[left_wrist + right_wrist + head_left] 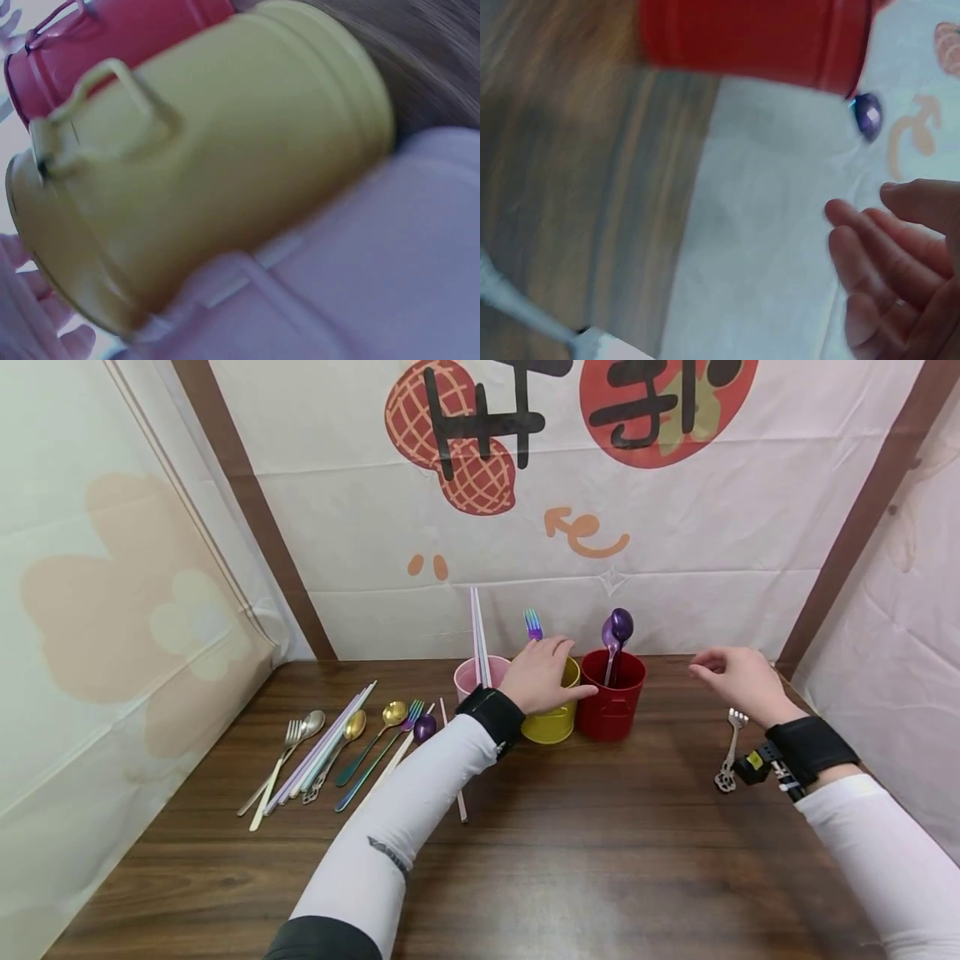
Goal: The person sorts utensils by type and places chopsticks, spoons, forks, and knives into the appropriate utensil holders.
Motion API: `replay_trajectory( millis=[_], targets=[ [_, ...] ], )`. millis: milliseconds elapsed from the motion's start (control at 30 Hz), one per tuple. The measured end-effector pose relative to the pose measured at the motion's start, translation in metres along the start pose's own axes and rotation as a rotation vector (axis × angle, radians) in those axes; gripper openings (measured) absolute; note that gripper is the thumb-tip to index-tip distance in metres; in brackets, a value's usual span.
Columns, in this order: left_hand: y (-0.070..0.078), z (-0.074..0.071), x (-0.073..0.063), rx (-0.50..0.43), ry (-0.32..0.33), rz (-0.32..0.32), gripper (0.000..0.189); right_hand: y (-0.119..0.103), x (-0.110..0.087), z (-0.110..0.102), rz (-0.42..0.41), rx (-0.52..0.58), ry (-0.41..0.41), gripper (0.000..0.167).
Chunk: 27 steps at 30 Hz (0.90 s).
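Observation:
My left hand (pixel 538 677) is over the yellow bucket (pixel 551 727), thumb spread toward the red bucket (pixel 611 710). In the left wrist view its fingers (pixel 45 307) show beside the yellow bucket's rim; whether they touch is unclear. A rainbow fork (pixel 532 623) stands up behind this hand. Purple spoons (pixel 622 625) lean in the red bucket, and pale chopsticks (pixel 480 639) stand in the pink bucket (pixel 465 677). Right of the red bucket, my right hand (pixel 742 681) hovers with loosely bent fingers, holding nothing. Near it lies a silver fork (pixel 731 747) with an ornate handle.
On the table's left lie several pieces of cutlery: a silver spoon (pixel 312 722), a cream-handled fork (pixel 288 739), lilac chopsticks (pixel 322 747), gold spoons (pixel 393 713) and a purple spoon (pixel 424 727). A single chopstick (pixel 461 806) lies partly under my left arm. Printed cloth (pixel 360 618) walls the back.

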<state>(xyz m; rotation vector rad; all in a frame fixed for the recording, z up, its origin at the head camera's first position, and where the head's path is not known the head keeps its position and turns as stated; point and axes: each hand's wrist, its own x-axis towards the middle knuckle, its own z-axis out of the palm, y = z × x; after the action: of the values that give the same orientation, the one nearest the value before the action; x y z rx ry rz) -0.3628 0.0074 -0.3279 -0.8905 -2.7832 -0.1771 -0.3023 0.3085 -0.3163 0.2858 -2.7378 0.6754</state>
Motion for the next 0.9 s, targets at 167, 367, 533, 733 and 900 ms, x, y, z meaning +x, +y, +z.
replay_trajectory(
  millis=[167, 367, 533, 733, 900],
  targets=[
    [-0.016, -0.001, -0.016, -0.049, 0.068, -0.11, 0.093, 0.027, -0.011, -0.002, 0.12, -0.105, -0.117, 0.04],
    [-0.021, 0.002, -0.023, -0.13, 0.052, -0.203, 0.1, 0.05, -0.02, -0.002, 0.258, -0.138, -0.408, 0.039],
    [-0.022, 0.003, -0.022, -0.116, 0.001, -0.216, 0.098, 0.059, -0.024, 0.007, 0.359, -0.085, -0.503, 0.037],
    [-0.024, 0.0, -0.024, -0.113, -0.017, -0.216, 0.088, 0.067, -0.023, 0.019, 0.397, 0.025, -0.55, 0.031],
    [-0.023, -0.003, -0.025, -0.12, -0.023, -0.225, 0.085, 0.07, -0.021, 0.024, 0.435, 0.136, -0.545, 0.026]
  ],
)
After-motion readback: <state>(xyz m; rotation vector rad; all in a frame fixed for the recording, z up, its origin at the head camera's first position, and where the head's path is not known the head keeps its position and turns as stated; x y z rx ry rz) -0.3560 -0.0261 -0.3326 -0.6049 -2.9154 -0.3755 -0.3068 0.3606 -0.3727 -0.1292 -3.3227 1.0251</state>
